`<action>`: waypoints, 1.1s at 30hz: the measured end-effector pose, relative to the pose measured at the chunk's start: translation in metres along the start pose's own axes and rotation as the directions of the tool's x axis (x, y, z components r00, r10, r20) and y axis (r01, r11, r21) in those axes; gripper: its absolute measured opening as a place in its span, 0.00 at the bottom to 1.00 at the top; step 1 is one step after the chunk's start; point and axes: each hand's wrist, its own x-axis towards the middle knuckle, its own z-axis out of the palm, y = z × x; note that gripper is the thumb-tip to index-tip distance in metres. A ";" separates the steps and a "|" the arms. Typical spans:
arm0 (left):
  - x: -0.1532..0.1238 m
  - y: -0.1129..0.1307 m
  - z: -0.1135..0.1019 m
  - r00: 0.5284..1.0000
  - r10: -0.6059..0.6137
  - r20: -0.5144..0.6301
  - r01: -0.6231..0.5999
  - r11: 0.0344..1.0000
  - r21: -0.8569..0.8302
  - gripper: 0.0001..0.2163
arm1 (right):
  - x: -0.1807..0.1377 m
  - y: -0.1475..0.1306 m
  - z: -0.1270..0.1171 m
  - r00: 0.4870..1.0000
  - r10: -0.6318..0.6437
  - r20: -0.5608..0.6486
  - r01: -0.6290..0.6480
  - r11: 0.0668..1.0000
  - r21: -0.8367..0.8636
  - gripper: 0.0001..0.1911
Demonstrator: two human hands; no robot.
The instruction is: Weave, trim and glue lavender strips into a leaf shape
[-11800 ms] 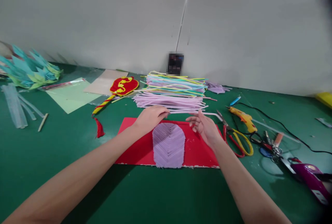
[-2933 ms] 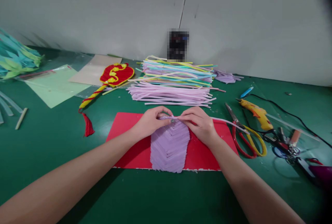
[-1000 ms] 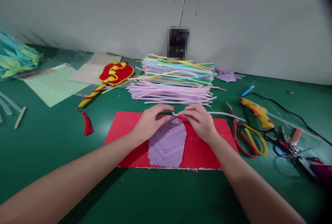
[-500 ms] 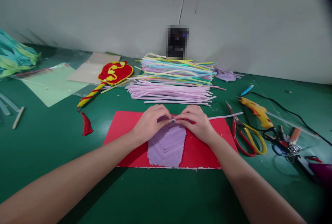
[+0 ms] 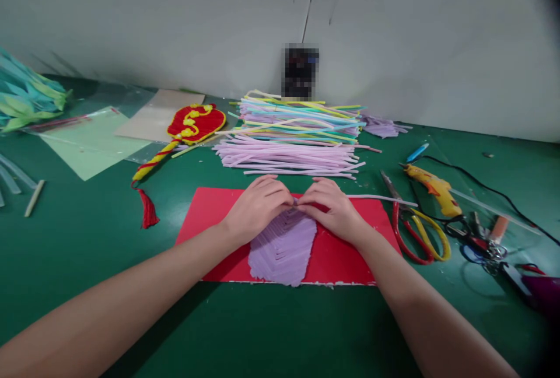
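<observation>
A purple leaf-shaped piece [image 5: 283, 247] made of strips laid in a herringbone pattern lies on a red sheet [image 5: 205, 232]. My left hand [image 5: 258, 206] and my right hand [image 5: 330, 207] meet at its top tip, fingers curled and pinched together. The right hand pinches a thin pale strip [image 5: 385, 198] that trails off to the right toward the scissors. The left hand's fingertips press on the leaf's top; whether they also grip the strip is hidden.
A pile of pastel strips [image 5: 293, 139] lies behind the red sheet. Red-and-yellow scissors [image 5: 415, 229], a yellow glue gun [image 5: 431, 188] with cord and other tools sit right. A red-and-yellow ornament [image 5: 192, 124] with tassel, clear sheets and teal leaves [image 5: 26, 98] lie left.
Both hands have drawn closer at the leaf's tip, and the leaf has turned slightly under them. The pale strip's free end has swung a little.
</observation>
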 end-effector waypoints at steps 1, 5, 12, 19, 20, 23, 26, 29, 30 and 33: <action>0.001 -0.001 0.000 1.000 -0.009 0.002 0.009 1.000 -0.016 0.06 | 0.000 0.000 0.000 1.000 -0.007 -0.007 0.007 1.000 -0.003 0.06; 0.002 -0.003 0.001 1.000 -0.019 0.023 0.020 0.999 -0.036 0.06 | 0.001 0.001 0.000 1.000 -0.007 -0.022 0.006 1.000 -0.015 0.06; 0.002 0.001 0.000 1.000 0.007 0.027 -0.008 0.999 0.049 0.07 | -0.001 0.003 0.002 0.999 0.009 -0.047 -0.012 0.998 -0.067 0.05; 0.001 0.007 -0.002 0.999 0.027 -0.024 -0.022 0.983 0.181 0.08 | 0.000 0.002 0.001 0.999 0.024 -0.048 -0.031 0.989 -0.145 0.07; 0.001 0.007 -0.002 0.999 0.025 -0.027 -0.020 0.982 0.188 0.08 | 0.000 0.002 0.001 0.999 0.021 -0.049 -0.028 0.988 -0.154 0.07; 0.001 0.007 -0.001 0.999 0.017 -0.041 -0.009 0.980 0.197 0.08 | 0.000 0.000 0.001 0.997 0.026 -0.067 -0.038 0.980 -0.195 0.07; 0.001 0.007 0.000 0.998 -0.013 -0.060 0.024 0.982 0.187 0.08 | 0.000 -0.005 0.003 0.993 0.040 -0.109 -0.065 0.969 -0.238 0.07; 0.001 0.006 0.000 0.997 -0.029 -0.078 0.042 0.984 0.171 0.08 | 0.000 -0.007 0.005 0.991 0.044 -0.129 -0.076 0.964 -0.254 0.07; 0.001 0.006 0.000 0.996 -0.028 -0.087 0.043 0.985 0.166 0.07 | 0.000 -0.006 0.005 0.992 0.043 -0.120 -0.072 0.965 -0.252 0.07; 0.000 0.005 0.000 0.993 -0.019 -0.119 0.036 0.989 0.145 0.07 | -0.001 -0.003 0.004 0.997 0.033 -0.064 -0.047 0.973 -0.228 0.07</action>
